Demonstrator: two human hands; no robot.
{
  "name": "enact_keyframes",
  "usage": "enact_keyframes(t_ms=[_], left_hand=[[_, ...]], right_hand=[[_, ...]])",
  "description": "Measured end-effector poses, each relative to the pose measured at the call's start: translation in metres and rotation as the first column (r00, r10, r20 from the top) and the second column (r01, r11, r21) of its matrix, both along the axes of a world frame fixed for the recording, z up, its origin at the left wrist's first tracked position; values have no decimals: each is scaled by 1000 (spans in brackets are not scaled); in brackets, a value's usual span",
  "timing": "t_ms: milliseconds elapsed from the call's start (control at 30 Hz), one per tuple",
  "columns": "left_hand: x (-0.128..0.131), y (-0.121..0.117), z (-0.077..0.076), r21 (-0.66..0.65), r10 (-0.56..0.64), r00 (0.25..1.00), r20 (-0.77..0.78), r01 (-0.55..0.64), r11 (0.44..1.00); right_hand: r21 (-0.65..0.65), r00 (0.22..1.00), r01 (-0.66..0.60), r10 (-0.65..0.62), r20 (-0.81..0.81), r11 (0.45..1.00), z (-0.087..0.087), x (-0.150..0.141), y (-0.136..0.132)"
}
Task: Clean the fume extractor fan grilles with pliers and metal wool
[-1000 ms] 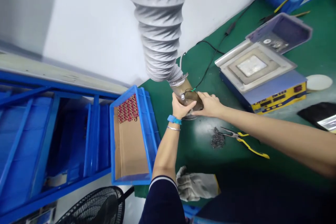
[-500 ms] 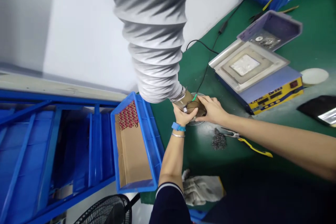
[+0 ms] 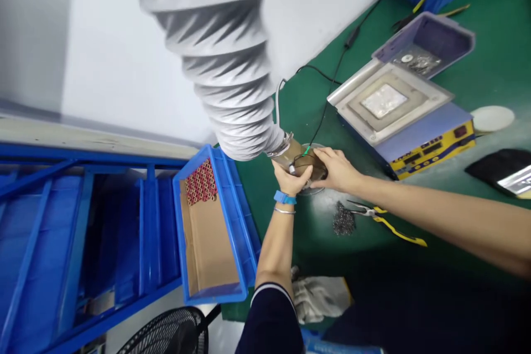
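Note:
A brownish, see-through duct hood (image 3: 295, 150) is fixed by a clamp to the end of a ribbed white hose (image 3: 238, 105). My left hand (image 3: 291, 178) grips the hood from its near left side, thumb on top. On the right side, the fingers of my right hand (image 3: 337, 170) curve over the same hood. A thin black cable with a green piece (image 3: 307, 150) runs to it. Under the hood, part of a round clear dish or base (image 3: 312, 192) shows. Whatever lies beneath the hood and my palms is hidden.
Dark small parts (image 3: 344, 219) lie in a heap beside yellow-handled pliers (image 3: 398, 231). A blue crate (image 3: 244, 221) holds rows of red ring-like parts. A blue-yellow electrical unit (image 3: 433, 152), a purple bin (image 3: 456, 33) and grey gloves (image 3: 319, 298) are on the green bench.
The upper hose has swung left in view, and a pale tube behind it now shows. My right forearm sits slightly higher, uncovering more of the pliers. Both hands stay on the hood.

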State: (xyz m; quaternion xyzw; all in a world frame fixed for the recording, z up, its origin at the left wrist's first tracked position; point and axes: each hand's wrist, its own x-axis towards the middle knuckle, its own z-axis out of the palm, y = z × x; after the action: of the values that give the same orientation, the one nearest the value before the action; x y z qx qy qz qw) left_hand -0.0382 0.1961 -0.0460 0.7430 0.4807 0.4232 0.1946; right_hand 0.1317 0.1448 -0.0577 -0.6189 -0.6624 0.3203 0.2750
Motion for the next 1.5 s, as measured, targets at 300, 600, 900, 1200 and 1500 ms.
enact_keyframes(t_ms=[300, 600, 900, 1200, 1500], left_hand=[[0, 0, 0, 45, 18, 1000, 4, -18, 999], [-21, 27, 34, -180, 29, 979, 204, 8, 984], [-43, 37, 18, -38, -50, 999, 12, 50, 998], [-47, 44, 12, -161, 54, 995, 85, -40, 986], [-54, 37, 14, -164, 94, 994, -56, -102, 981]], right_hand=[[-53, 999, -27, 29, 45, 998, 12, -1, 3], [280, 996, -84, 92, -18, 956, 65, 56, -52], [229, 997, -24, 7, 76, 973, 18, 120, -160], [284, 996, 91, -92, -12, 955, 25, 131, -169], [194, 981, 190, -179, -74, 962, 11, 140, -178]])
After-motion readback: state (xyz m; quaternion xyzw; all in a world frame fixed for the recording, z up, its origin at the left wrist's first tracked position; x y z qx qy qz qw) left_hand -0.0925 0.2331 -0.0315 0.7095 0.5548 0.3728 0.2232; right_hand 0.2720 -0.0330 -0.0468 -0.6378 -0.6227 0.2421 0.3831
